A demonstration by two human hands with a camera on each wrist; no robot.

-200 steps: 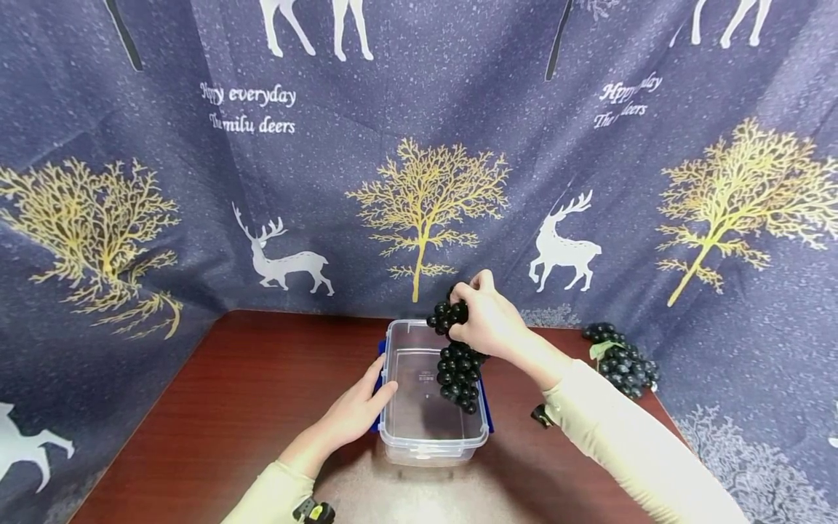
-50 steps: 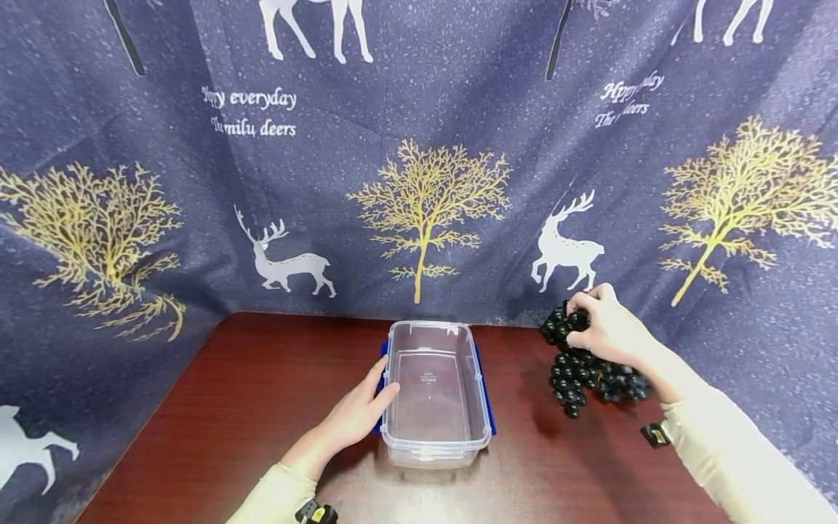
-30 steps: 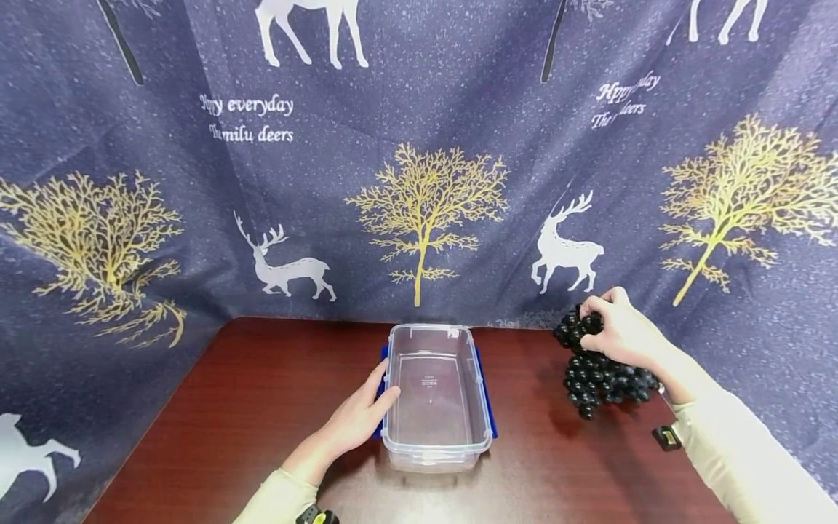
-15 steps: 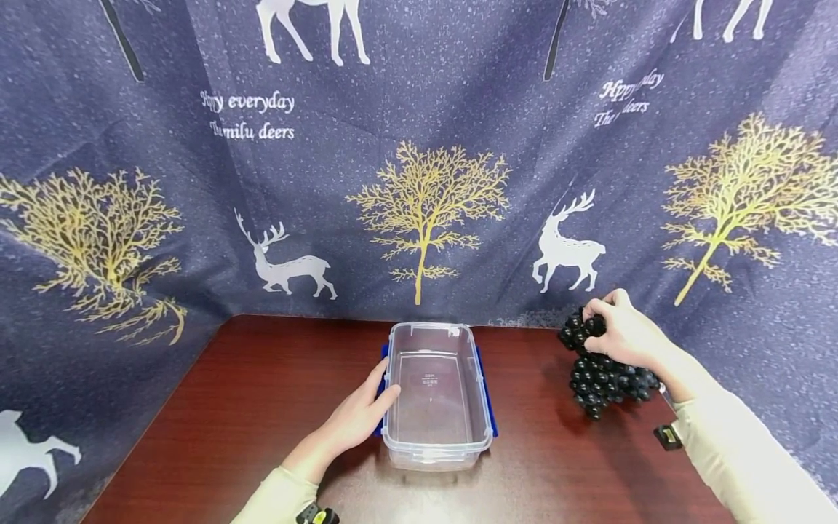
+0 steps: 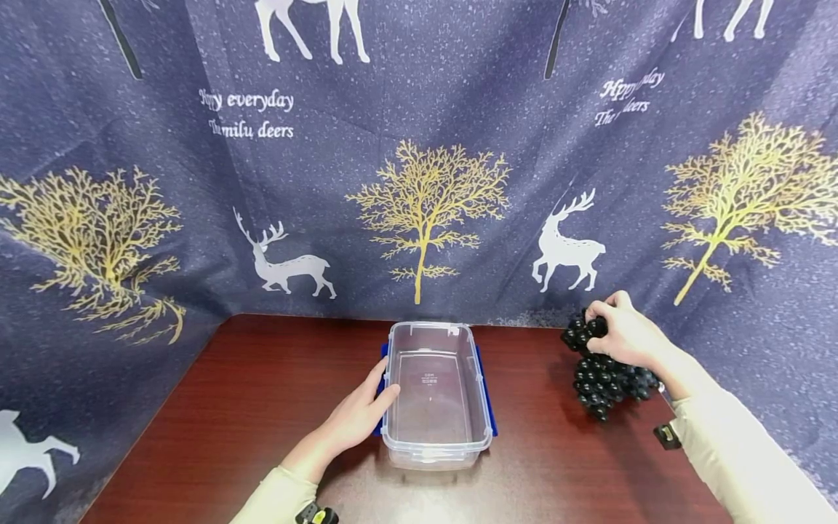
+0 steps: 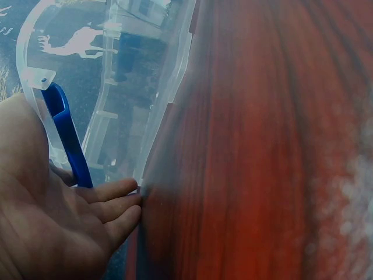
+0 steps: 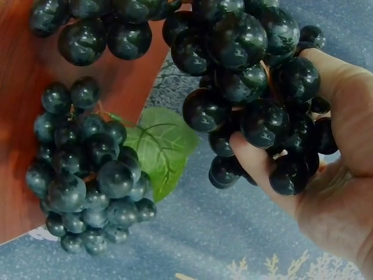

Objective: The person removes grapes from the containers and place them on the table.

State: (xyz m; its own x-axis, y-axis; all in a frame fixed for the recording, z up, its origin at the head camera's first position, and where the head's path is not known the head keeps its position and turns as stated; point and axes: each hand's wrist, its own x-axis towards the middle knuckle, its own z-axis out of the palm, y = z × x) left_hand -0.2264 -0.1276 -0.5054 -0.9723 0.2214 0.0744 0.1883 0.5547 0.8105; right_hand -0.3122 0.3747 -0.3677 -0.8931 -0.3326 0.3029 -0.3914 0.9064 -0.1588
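Observation:
In the head view my left hand (image 5: 356,415) rests against the left side of a clear plastic food container (image 5: 432,444), its thumb at the rim. The left wrist view shows its fingers (image 6: 119,207) fairly straight beside a blue clip (image 6: 70,137). My right hand (image 5: 625,335) grips a bunch of black grapes (image 5: 597,382) near its top, and the bunch hangs down at the right of the table. In the right wrist view, thumb and fingers wrap the held grapes (image 7: 239,87). A second bunch of dark grapes (image 7: 93,181) with a green leaf (image 7: 160,146) lies close by.
The container stands mid-table on the reddish-brown wooden tabletop (image 5: 262,393), with a blue clip (image 5: 487,393) folded down on its right side. A dark blue cloth (image 5: 314,182) printed with deer and trees hangs behind and around the table.
My right hand has carried the grapes from over the container to the right, now overlapping the other bunch. Lately it has shifted only slightly right. My left hand has stayed at the container.

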